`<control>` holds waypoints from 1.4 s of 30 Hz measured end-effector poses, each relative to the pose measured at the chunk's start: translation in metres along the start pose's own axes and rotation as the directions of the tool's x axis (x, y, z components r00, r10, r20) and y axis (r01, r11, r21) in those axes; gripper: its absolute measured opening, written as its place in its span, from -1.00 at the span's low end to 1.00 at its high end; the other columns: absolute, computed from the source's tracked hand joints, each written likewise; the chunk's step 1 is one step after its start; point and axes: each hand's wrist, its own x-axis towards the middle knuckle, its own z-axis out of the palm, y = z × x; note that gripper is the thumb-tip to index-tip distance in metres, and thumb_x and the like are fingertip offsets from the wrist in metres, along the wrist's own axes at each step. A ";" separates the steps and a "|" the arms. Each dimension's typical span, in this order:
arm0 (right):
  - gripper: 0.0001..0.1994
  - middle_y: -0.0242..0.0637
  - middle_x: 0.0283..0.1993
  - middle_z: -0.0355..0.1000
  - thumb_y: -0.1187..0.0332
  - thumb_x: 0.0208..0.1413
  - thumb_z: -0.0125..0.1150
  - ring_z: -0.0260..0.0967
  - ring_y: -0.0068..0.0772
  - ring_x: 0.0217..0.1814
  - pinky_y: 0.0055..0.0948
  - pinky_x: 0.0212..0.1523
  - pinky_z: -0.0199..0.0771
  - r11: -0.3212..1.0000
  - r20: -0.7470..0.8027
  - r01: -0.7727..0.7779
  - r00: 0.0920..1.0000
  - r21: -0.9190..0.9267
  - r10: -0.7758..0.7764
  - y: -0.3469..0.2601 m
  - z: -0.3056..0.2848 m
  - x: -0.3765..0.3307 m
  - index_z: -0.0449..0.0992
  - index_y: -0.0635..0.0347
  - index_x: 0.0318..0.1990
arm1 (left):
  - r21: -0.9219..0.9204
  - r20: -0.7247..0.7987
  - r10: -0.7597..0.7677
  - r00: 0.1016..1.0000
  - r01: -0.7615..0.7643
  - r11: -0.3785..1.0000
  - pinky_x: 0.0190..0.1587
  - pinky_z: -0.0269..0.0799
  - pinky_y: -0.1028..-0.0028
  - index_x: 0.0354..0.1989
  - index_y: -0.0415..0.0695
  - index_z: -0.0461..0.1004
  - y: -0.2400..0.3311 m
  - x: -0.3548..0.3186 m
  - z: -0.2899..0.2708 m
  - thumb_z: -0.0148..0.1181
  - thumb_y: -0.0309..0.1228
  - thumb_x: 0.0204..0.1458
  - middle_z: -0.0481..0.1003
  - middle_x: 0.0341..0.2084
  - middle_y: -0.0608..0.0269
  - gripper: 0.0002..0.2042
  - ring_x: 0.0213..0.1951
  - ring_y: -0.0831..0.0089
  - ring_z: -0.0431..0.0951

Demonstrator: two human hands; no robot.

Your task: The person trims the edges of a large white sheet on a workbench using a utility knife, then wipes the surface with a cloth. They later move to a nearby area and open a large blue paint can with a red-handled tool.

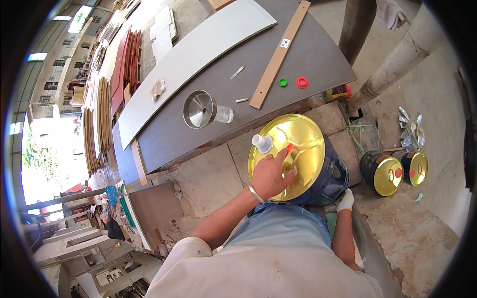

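A dark blue metal drum (338, 171) with a gold lid (310, 134) leans tilted in front of my body. On its lid stands a white plastic spout (263, 143). My left hand (271, 175), bare with a pale band at the wrist, is on the lid, its fingers curled at the metal carrying handle (296, 160). A small red piece (289, 147) shows by the index fingertip. My right hand (346, 199), in a white glove, holds the drum's lower edge; its fingers are partly hidden behind the drum.
Beyond the drum, a grey board table (218, 69) bears a steel funnel (199, 109), a knife (237, 72), a wooden strip (279, 57), a green cap (282, 82), a red cap (302, 82) and a white panel (198, 44). Two smaller gold-topped cans (387, 176) lie at right near a post (392, 64).
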 end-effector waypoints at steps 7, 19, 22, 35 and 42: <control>-0.81 -0.40 -0.43 0.44 0.19 0.20 0.16 0.37 -0.37 -0.47 -0.32 -0.45 0.40 0.998 -0.002 0.016 1.000 -0.064 -0.017 0.001 -0.008 0.008 0.53 0.07 -0.37 | -0.005 -0.018 0.022 1.000 -0.022 1.000 -0.27 0.47 0.24 0.24 -0.15 0.39 -0.002 -0.002 0.000 0.33 -0.15 0.03 0.53 -0.48 0.17 -0.39 -0.36 0.20 0.55; -0.79 -0.26 -0.17 0.56 0.26 0.26 0.07 0.55 -0.20 -0.20 -0.22 -0.19 0.59 0.999 0.034 -0.012 0.999 0.031 0.011 0.004 -0.003 0.006 0.56 0.16 -0.17 | -0.011 -0.018 -0.002 1.000 0.002 1.000 -0.26 0.47 0.22 0.24 -0.15 0.39 -0.004 -0.008 0.000 0.34 -0.15 0.02 0.53 -0.44 0.10 -0.39 -0.35 0.15 0.55; -0.79 -0.27 -0.20 0.56 0.25 0.25 0.08 0.54 -0.22 -0.23 -0.24 -0.21 0.58 1.000 0.036 -0.019 0.999 0.025 0.018 0.004 -0.002 0.003 0.56 0.16 -0.19 | -0.025 -0.009 -0.010 1.000 0.009 1.000 -0.25 0.48 0.23 0.25 -0.15 0.39 -0.004 -0.008 0.000 0.34 -0.16 0.02 0.53 -0.43 0.10 -0.39 -0.35 0.16 0.56; -0.79 -0.30 -0.22 0.56 0.25 0.24 0.09 0.53 -0.26 -0.22 -0.26 -0.17 0.57 0.999 0.003 -0.026 1.000 -0.036 0.026 0.000 0.006 -0.008 0.57 0.15 -0.20 | -0.062 -0.006 -0.051 0.999 0.050 0.997 -0.24 0.49 0.23 0.38 -0.21 0.18 -0.011 -0.009 0.002 0.33 -0.19 0.04 0.55 -0.33 0.03 -0.25 -0.33 0.16 0.60; -0.75 -0.23 -0.08 0.55 0.25 0.28 0.05 0.53 -0.19 -0.09 -0.18 -0.05 0.57 1.000 0.054 -0.006 0.999 -0.008 0.006 0.008 0.015 0.007 0.55 0.21 -0.09 | -0.227 -0.099 -0.259 0.961 0.231 0.946 -0.37 0.45 0.33 0.51 -0.34 -0.25 -0.037 -0.005 0.008 0.26 -0.24 0.13 0.48 -0.65 0.23 -0.06 -0.56 0.27 0.52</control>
